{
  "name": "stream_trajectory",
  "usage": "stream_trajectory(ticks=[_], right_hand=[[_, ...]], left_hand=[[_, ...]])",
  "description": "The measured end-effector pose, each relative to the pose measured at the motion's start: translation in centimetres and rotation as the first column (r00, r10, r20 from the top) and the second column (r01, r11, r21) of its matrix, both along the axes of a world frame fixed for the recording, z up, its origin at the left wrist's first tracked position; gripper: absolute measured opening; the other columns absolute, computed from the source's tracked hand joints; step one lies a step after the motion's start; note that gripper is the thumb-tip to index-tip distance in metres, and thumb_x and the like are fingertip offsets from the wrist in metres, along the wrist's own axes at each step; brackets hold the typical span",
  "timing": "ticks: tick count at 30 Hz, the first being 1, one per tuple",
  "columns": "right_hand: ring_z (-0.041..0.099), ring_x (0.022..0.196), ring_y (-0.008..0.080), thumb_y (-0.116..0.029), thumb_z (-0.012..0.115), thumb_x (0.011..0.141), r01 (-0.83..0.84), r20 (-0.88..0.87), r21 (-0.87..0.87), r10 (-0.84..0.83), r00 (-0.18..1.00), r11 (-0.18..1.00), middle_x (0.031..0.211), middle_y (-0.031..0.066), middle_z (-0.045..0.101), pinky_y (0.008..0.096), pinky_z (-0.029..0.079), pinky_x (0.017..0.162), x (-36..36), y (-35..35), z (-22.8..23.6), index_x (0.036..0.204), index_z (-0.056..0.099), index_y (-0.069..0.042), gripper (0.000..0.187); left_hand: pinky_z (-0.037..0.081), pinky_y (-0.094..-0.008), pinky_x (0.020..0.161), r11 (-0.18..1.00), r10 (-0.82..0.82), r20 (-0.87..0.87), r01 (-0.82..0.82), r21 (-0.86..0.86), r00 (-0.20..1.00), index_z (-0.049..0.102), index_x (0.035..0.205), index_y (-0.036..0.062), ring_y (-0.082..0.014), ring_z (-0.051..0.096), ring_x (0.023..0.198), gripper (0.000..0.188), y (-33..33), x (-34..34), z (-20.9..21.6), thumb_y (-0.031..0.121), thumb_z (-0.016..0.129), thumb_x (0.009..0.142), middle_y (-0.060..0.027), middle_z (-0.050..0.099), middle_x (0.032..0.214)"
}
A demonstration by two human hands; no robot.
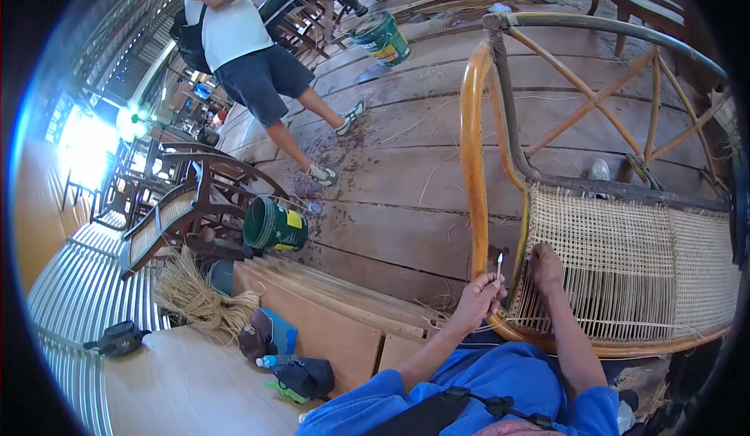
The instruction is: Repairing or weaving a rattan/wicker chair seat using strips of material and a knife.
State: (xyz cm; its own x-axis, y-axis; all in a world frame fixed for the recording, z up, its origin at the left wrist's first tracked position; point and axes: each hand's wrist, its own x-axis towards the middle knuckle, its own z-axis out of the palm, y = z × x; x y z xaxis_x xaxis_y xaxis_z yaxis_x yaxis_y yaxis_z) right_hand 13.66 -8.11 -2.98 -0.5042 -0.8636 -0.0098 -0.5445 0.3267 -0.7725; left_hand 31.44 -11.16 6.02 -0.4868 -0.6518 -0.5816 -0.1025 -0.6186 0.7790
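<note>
My left hand (478,301) is closed beside the chair's curved arm, holding a slim tool with a pale pointed tip (500,261) that points upward. My right hand (546,270) is at the left edge of the woven cane seat (601,221), fingers curled together over the strands. What those fingers grip is hidden. Toward the back the cane is tightly woven; the nearer part shows mostly parallel strands with gaps. The seat belongs to a rattan bench frame (473,139) with a glossy bent arm and crossed poles in its back.
A person (242,53) in a white top stands at the far left. Green buckets (273,225) (381,39) stand on the plank floor (375,155). A bundle of cane strands (199,295), a cap (255,337) and a dark bag (305,375) lie left of me. Wooden chairs (203,178) are stacked farther left.
</note>
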Motion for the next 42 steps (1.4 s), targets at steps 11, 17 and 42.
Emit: stream_trajectory(ticks=[11, 17, 42], right_hand=[[0.059, 0.079, 0.0110, -0.007, 0.057, 0.086, 0.253, 0.684, 0.052, -0.220, 0.696, 0.966, 0.090, 0.0052, 0.065, 0.0233, 0.047, 0.070, 1.7, 10.6, 10.1, 0.116, 0.059, -0.002, 0.030], [0.056, 0.073, 0.0089, -0.012, 0.056, 0.089, 0.444, 0.620, -0.207, -0.235, 0.749, 0.872, 0.080, 0.0020, 0.061, 0.0237, 0.046, 0.063, -0.8, 18.4, 8.3, 0.103, 0.062, -0.002, 0.018], [0.058, 0.097, 0.0405, -0.028, 0.049, 0.088, 0.780, -0.533, 0.461, -0.571, 0.624, 0.423, 0.098, 0.0251, 0.062, 0.0453, 0.043, 0.084, -20.4, 51.7, -12.1, 0.107, 0.062, -0.001, 0.036]], left_hand=[[0.037, -0.0165, 0.052, 0.963, -0.247, -0.059, 0.239, -0.124, 0.967, 0.064, 0.102, 0.0059, -0.0012, 0.051, 0.065, 0.018, 3.9, -7.4, 0.6, 0.018, 0.057, 0.090, 0.0026, 0.061, 0.079], [0.032, -0.0154, 0.048, 0.933, -0.343, -0.127, 0.322, -0.157, 0.931, 0.057, 0.117, 0.0011, 0.0007, 0.042, 0.059, 0.027, 5.1, -8.4, 1.8, 0.013, 0.050, 0.094, 0.0073, 0.051, 0.075], [0.043, -0.0317, 0.083, 0.733, 0.166, 0.494, 0.229, -0.641, 0.853, 0.055, 0.111, -0.0050, -0.0210, 0.057, 0.093, 0.032, -3.2, -7.6, -8.9, 0.018, 0.047, 0.091, -0.0151, 0.061, 0.100]])
